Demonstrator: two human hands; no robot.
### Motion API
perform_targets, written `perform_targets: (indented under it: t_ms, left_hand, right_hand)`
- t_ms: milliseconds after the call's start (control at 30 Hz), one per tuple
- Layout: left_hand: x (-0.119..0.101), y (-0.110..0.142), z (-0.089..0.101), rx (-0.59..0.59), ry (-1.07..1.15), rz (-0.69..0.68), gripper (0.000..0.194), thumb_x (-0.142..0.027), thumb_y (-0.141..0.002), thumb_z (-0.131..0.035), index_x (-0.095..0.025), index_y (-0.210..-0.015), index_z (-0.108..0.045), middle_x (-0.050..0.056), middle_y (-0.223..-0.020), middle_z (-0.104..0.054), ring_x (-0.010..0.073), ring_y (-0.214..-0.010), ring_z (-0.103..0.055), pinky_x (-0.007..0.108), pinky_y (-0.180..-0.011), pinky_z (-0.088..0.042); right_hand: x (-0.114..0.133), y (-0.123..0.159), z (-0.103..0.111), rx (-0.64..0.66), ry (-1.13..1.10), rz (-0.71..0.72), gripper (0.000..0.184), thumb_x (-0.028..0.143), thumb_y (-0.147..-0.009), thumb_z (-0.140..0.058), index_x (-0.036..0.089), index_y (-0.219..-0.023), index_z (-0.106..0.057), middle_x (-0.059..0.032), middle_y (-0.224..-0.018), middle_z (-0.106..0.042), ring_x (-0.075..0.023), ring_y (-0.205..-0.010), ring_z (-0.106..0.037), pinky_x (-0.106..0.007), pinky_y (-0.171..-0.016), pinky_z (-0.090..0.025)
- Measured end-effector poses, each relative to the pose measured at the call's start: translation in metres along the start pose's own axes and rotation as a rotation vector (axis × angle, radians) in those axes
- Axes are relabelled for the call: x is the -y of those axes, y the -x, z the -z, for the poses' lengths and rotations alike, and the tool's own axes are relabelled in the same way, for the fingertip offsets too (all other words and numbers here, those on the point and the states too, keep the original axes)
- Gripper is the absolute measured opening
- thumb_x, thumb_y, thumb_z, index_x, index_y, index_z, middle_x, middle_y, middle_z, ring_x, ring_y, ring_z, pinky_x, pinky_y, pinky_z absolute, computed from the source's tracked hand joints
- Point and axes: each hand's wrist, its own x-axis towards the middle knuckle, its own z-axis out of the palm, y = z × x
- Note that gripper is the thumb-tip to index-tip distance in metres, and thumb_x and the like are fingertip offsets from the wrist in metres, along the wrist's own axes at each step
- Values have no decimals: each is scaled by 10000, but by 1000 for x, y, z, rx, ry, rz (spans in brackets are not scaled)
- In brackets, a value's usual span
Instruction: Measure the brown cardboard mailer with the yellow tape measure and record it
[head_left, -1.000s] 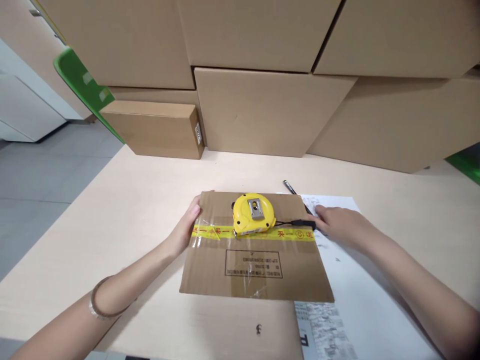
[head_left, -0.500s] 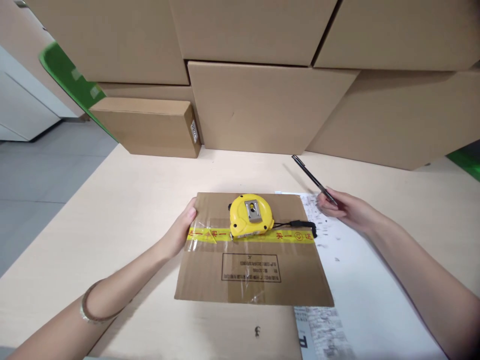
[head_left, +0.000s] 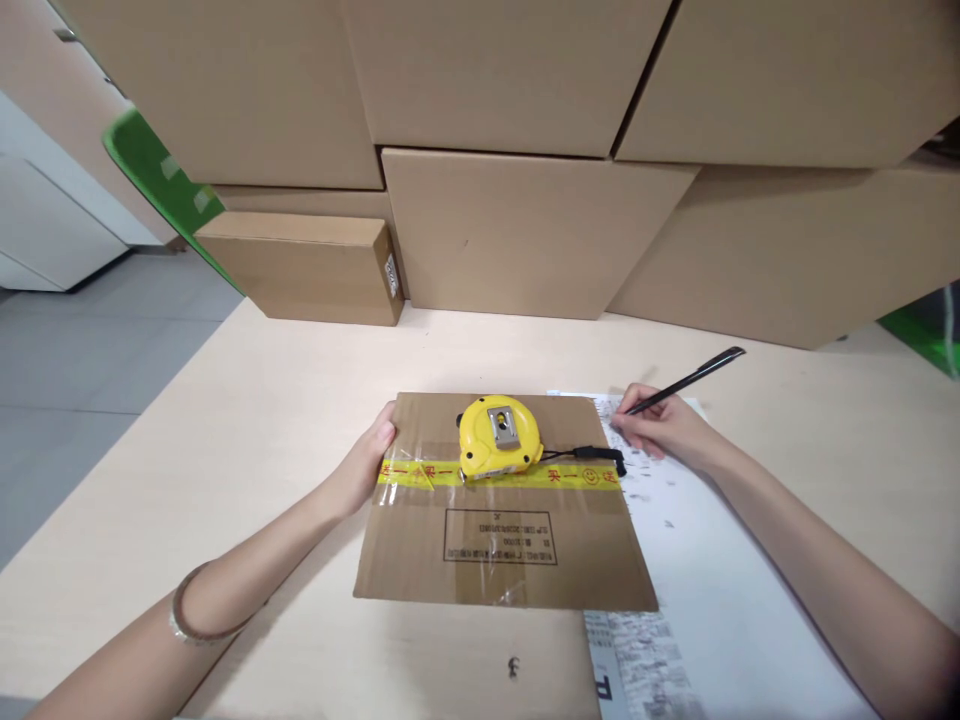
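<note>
A cardboard box (head_left: 412,540) with yellow printed tape lies in front of me. My left hand (head_left: 370,455) grips its left edge, thumb on top and the other fingers hidden. On the box rests a yellow tape measure (head_left: 480,440), its black wrist strap (head_left: 592,454) trailing to the right edge. My right hand (head_left: 658,425) is closed around a black pen (head_left: 697,378) in a writing hold. The pen slants up to the right, its lower end at the marked-up paper (head_left: 750,600) beside the box. Whether the tip touches the paper I cannot tell.
Large cardboard boxes (head_left: 525,235) are stacked along the back of the table (head_left: 300,370). A smaller carton (head_left: 315,270) stands at the back left, near a green panel (head_left: 154,165). A grey floor (head_left: 112,340) shows beyond the table's left edge.
The pen has swung from leaning up-left to leaning up-right in my right hand, and my fingers have changed to a writing hold. My left hand stays on the box.
</note>
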Motion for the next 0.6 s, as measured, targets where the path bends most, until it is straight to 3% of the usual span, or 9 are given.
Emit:
perform_targets:
  t_ms: [233,600]
  left_hand:
    - [6,-1,7,48,-25,16,596,-693,-924,-552,-249,-1302,-677,118,-1234,-746,356,-1324,-599,467,-1121,-488]
    - [6,-1,8,48,-37,-1,555,-674,-931,-552,-255,-1267,-696,112,-1213,-749,358,-1396,-533,472,-1133,-468]
  right_hand:
    - [0,-4,-9,-79,100,63,421,514,-796,-808,245,-710,-495,47,-461,-564,-96,-354,-449,-236,-365,-348]
    - [9,-4,-12,-26,159,57,429,523,-787,-791,235,-623,-519,28,-477,-562,-87,-367,-387,-251,-386,-285]
